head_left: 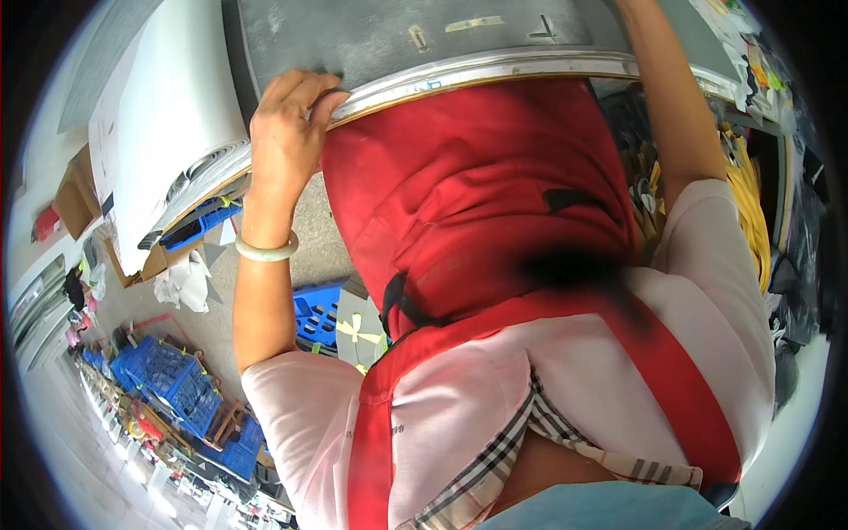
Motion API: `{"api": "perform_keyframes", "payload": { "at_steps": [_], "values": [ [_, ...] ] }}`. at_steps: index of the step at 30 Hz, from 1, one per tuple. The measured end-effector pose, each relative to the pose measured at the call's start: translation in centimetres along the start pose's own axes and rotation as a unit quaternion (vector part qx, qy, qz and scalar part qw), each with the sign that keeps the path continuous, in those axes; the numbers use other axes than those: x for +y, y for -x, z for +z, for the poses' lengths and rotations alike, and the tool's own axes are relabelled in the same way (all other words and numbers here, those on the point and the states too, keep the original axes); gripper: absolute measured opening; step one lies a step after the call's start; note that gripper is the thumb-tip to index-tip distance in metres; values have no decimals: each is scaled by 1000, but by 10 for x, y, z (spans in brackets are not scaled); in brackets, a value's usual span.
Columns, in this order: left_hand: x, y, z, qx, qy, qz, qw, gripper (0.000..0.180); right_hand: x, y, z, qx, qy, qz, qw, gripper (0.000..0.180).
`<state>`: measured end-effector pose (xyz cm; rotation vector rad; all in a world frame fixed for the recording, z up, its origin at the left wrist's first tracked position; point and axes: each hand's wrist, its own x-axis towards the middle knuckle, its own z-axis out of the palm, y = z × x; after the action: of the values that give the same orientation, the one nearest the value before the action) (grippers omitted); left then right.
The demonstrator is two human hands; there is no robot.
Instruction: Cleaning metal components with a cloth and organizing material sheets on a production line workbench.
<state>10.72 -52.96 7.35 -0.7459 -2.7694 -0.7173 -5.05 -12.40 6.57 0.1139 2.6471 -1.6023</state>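
Blue crates (181, 380) line the floor left of the table (397, 35). Left hand (287, 132) curls its fingers over the table's metal edge (495, 69). Right hand is out of view, so I cannot tell its state.

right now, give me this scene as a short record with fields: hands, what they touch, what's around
left hand: fingers curled over the metal rim of the grey table
right hand: out of view past the top edge; only the forearm reaches up beside the table
wrist: pale green bangle on the left wrist
clothing: red apron over a pink shirt
left side: white sheets stacked by the table
floor: blue crates
right side: yellow cords
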Motion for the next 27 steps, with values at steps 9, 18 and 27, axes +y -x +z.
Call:
{"api": "perform_keyframes", "payload": {
  "at_steps": [9,18,27],
  "values": [
    [-1,-2,4,11,26,-1,1000,18,26,-19,-8,2,61,-76,995,27],
    [0,-1,2,7,27,4,1000,16,17,-9,-4,24,105,-48,993,33],
    [5,-6,5,15,38,7,999,15,23,-10,-8,16,61,-62,996,35]
  ]
}}
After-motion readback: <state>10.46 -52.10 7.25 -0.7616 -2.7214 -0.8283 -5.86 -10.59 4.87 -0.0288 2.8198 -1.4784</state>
